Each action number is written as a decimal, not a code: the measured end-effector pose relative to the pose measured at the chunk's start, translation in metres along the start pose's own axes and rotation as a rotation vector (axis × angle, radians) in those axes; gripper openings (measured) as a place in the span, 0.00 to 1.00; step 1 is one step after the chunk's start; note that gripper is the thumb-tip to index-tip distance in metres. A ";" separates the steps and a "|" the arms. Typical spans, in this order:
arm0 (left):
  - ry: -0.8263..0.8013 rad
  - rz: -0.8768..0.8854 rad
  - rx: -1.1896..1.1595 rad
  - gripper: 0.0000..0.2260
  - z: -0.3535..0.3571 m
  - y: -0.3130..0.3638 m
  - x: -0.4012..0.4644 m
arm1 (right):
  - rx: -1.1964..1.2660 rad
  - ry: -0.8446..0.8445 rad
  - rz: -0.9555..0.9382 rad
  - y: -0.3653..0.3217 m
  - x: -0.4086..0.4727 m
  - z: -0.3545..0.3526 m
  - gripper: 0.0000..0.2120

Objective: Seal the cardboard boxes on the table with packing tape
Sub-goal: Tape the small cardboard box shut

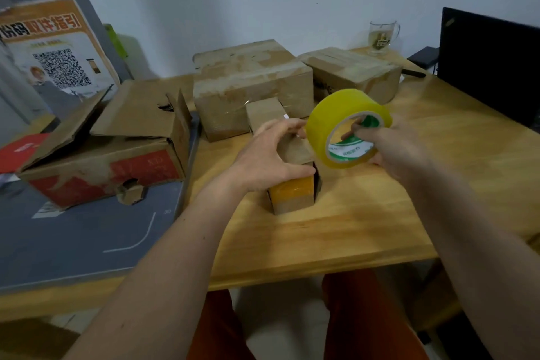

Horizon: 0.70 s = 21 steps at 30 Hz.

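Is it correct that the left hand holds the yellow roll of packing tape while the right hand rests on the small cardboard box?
No, the hands are swapped. The head view shows the right hand holding the yellow roll of packing tape, while the left hand rests on the small cardboard box.

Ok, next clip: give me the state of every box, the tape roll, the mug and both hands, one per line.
small cardboard box: flaps shut, yellow tape on its near end
left hand: presses on the small box top
right hand: grips the roll, finger through the core
yellow tape roll: lifted, on edge beside the box
red-printed box: flaps open, torn
middle box: closed, taped
far right box: closed, taped
glass mug: upright, partly full
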<state>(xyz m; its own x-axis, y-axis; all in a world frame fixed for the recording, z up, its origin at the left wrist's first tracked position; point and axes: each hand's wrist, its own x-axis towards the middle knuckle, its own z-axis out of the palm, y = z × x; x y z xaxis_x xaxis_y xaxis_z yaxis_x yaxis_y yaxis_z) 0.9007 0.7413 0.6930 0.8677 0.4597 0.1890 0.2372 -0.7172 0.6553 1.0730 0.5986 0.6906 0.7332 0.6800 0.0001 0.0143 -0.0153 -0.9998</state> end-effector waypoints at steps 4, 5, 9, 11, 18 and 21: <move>0.006 -0.009 0.021 0.36 -0.001 0.002 -0.001 | 0.072 -0.014 0.076 0.008 0.000 0.002 0.13; 0.006 -0.009 0.025 0.36 -0.001 0.002 -0.001 | 0.078 -0.023 0.073 0.008 0.001 0.002 0.12; -0.029 -0.025 0.050 0.39 -0.002 0.005 0.000 | 0.102 -0.034 0.092 0.009 0.001 0.004 0.11; -0.010 -0.028 0.139 0.40 0.004 0.010 0.002 | 0.111 -0.029 0.122 0.013 -0.001 0.007 0.12; 0.100 -0.217 0.271 0.36 0.017 0.009 0.004 | 0.166 -0.086 0.137 0.021 0.001 0.015 0.13; 0.048 -0.288 0.293 0.38 0.015 0.010 0.003 | 0.200 -0.103 0.141 0.023 0.000 0.019 0.10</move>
<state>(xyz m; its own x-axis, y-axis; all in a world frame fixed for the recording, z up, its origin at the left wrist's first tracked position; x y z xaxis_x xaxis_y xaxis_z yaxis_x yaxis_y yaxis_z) 0.9121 0.7275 0.6890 0.7279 0.6825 0.0662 0.5881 -0.6710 0.4515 1.0608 0.6122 0.6671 0.6450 0.7527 -0.1319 -0.2254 0.0225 -0.9740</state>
